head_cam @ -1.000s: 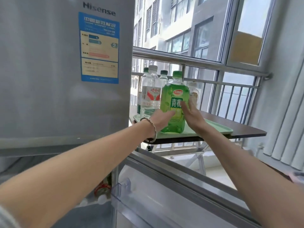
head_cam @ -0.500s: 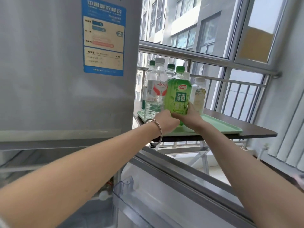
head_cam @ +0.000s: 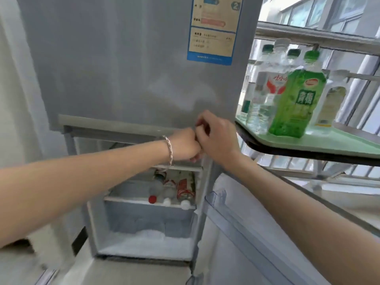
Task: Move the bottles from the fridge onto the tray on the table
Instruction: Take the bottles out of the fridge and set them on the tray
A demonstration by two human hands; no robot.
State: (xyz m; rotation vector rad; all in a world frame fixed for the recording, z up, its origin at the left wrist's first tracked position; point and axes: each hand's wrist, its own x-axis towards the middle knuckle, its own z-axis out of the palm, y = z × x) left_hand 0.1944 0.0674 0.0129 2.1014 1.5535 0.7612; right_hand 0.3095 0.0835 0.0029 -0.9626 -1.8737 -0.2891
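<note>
A green tea bottle point(head_cam: 295, 103) stands on the light green tray point(head_cam: 337, 140) on the table, with several clear bottles point(head_cam: 267, 89) behind and beside it. Inside the open lower fridge compartment, three bottles point(head_cam: 170, 190) lie on a shelf, caps facing me. My left hand point(head_cam: 185, 147), with a bracelet on the wrist, is a closed fist in front of the fridge's upper door edge. My right hand point(head_cam: 216, 136) is curled, touching the left, and holds nothing. Both hands are left of the tray, above the open compartment.
The grey fridge point(head_cam: 133, 68) fills the left and centre; its lower door point(head_cam: 257, 233) stands open toward me at the right. The dark table point(head_cam: 308, 155) edge juts out right of the fridge. A window railing point(head_cam: 329, 33) runs behind the table.
Both hands let go of the green bottle, which now stands on the tray, and drew back left to the fridge. The view swung down and left, showing the open compartment.
</note>
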